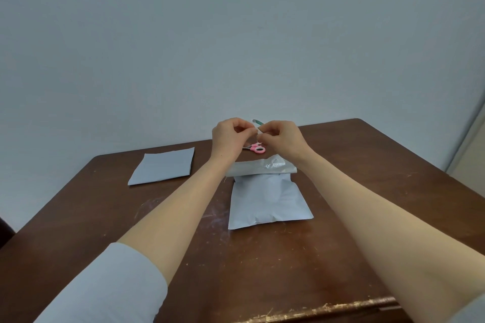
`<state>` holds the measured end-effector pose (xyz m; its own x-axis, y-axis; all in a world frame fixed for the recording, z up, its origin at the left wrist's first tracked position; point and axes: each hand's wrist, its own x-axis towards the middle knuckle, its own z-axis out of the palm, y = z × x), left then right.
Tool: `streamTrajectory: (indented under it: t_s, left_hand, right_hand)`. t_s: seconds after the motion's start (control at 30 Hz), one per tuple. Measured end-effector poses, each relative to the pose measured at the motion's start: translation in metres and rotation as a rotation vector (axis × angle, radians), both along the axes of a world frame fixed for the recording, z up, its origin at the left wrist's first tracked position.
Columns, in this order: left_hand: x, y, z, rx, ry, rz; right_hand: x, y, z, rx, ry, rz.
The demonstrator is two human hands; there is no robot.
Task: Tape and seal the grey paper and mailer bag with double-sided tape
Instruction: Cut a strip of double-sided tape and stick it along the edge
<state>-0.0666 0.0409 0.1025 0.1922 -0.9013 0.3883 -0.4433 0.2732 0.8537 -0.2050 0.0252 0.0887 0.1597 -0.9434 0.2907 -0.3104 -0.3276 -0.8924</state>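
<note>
A grey mailer bag (267, 199) lies in the middle of the brown table, its top flap (259, 167) folded toward me. A flat grey paper (164, 168) lies to its left. Above the far end of the bag, my left hand (231, 136) and my right hand (283, 137) are raised close together. Both pinch a small strip of double-sided tape (258, 131) between their fingertips. The strip has a white part and a green end sticking up. The tape roll is not in sight.
Pink-handled scissors (256, 148) lie on the table (262, 270) just beyond the bag, partly hidden under my hands. A pale wall stands behind the table. The table's worn front edge (328, 308) is near me.
</note>
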Motion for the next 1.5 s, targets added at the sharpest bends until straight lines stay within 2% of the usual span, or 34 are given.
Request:
streamTrajectory:
  t_s: [0.17,0.43,0.57,0.67,0.73,0.93,1.07,1.2,1.33,1.5]
  left_hand:
    - [0.003,0.001,0.003,0.063,-0.06,-0.048]
    - [0.009,-0.003,-0.005,0.136,0.063,-0.081]
    - [0.008,-0.004,-0.009,0.243,0.256,-0.123]
    - [0.007,-0.004,-0.008,0.312,0.427,-0.173]
    - [0.006,-0.005,-0.007,0.302,0.464,-0.179]
    - [0.006,-0.012,-0.01,0.248,0.476,-0.142]
    - [0.01,-0.012,-0.012,0.252,0.439,-0.136]
    - [0.014,-0.013,-0.015,0.258,0.383,-0.057]
    - [0.016,-0.009,-0.016,0.278,0.361,-0.045]
    - [0.014,-0.005,-0.013,0.309,0.389,-0.024]
  right_hand:
    - [-0.005,-0.005,-0.005,0.003,0.044,-0.034]
    - [-0.008,-0.008,-0.004,0.0,0.224,-0.05]
    - [-0.006,-0.004,0.001,-0.046,0.261,-0.018]
    - [-0.005,-0.004,0.001,-0.05,0.22,-0.004]
    - [-0.005,-0.004,0.001,-0.042,0.197,0.02]
    - [-0.009,-0.003,0.006,-0.056,0.398,-0.006]
    - [-0.013,-0.001,0.008,-0.064,0.414,0.02]
    - [-0.019,0.0,0.01,-0.093,0.483,-0.067]
    - [-0.027,0.002,0.011,-0.036,0.492,-0.093]
    - [-0.039,0.007,0.014,-0.051,0.543,-0.16]
